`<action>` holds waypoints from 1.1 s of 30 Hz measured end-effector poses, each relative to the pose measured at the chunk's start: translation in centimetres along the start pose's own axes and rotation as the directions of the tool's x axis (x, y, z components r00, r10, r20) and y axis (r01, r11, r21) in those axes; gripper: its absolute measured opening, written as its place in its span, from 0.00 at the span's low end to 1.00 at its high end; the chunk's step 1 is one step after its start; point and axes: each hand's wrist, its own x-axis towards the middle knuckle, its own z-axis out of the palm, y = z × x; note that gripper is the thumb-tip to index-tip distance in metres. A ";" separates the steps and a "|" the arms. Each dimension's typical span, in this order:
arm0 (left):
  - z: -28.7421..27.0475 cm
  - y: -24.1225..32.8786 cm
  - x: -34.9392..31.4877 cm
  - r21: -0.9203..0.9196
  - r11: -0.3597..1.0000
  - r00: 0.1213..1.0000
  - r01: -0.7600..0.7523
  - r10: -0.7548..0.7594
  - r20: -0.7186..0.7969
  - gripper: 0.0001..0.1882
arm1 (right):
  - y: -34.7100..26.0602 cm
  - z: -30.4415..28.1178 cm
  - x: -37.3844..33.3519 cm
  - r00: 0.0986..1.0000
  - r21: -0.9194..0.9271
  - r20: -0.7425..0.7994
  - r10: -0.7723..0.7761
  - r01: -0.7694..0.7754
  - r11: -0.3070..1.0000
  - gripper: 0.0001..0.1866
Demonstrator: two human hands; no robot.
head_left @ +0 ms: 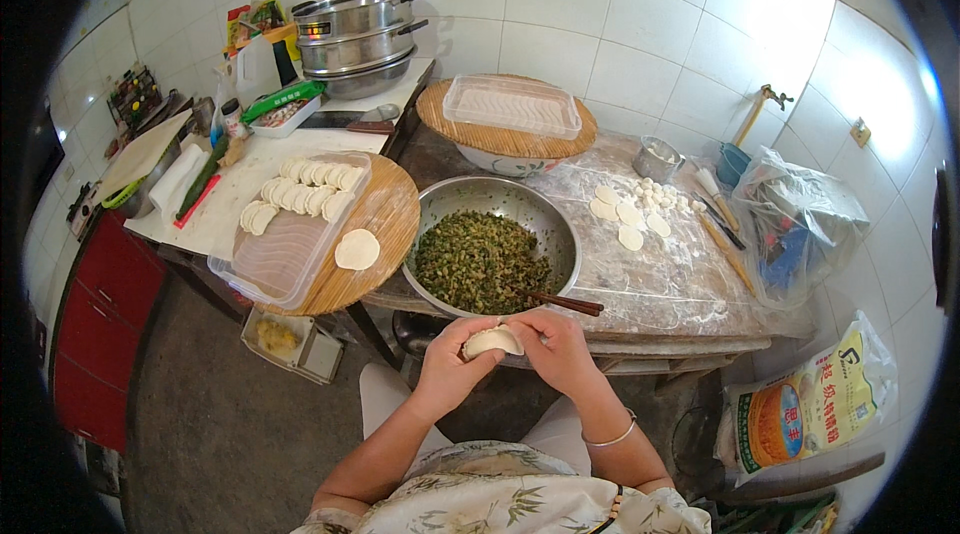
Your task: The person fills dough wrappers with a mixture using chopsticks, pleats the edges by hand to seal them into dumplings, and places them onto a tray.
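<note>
A half-moon dumpling [493,341] is held between my two hands, just in front of the table edge. My left hand [452,362] cups it with the thumb along its lower side. My right hand [545,346] pinches its right end. Right beyond my hands stands a wide metal bowl [565,234] of chopped green filling [478,259], with brown chopsticks [560,302] leaning in it. To the left, rows of folded dumplings [300,189] lie in a clear plastic tray [262,264]. One round wrapper [357,250] rests on the round board [395,204] beside that tray.
Several flat wrappers [631,237] and small dough pieces [660,196] lie on the floured table [640,284], by a metal cup [656,160] and a rolling pin [728,252]. Behind the bowl, a lidded basin [500,162] carries another plastic tray [510,106]. Stacked steamers [355,39] and a cleaver [335,121] sit back left.
</note>
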 end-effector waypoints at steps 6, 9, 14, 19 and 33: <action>0.2 0.4 -0.2 -0.068 0.995 0.996 0.075 -0.071 0.059 0.20 | -0.2 0.1 0.0 0.993 -0.152 -0.011 -0.118 0.115 0.982 0.06; 0.2 0.4 -0.2 -0.111 0.991 0.997 0.068 -0.063 0.046 0.19 | 0.0 0.1 -0.1 0.995 -0.068 0.006 -0.103 0.103 0.992 0.06; -0.1 0.0 -0.2 -0.029 0.999 1.000 -0.014 0.013 -0.028 0.20 | -0.3 0.3 -0.1 0.998 -0.012 -0.011 -0.067 0.066 0.998 0.06; -0.1 0.1 -0.2 -0.077 0.997 1.000 -0.003 0.004 0.015 0.18 | -0.5 0.4 -0.3 0.999 -0.091 0.022 -0.048 0.050 0.995 0.06; -0.1 1.6 -0.3 -0.338 0.924 0.984 0.178 -0.167 0.061 0.16 | -0.3 0.4 0.0 0.983 -0.093 0.012 -0.183 0.183 0.979 0.05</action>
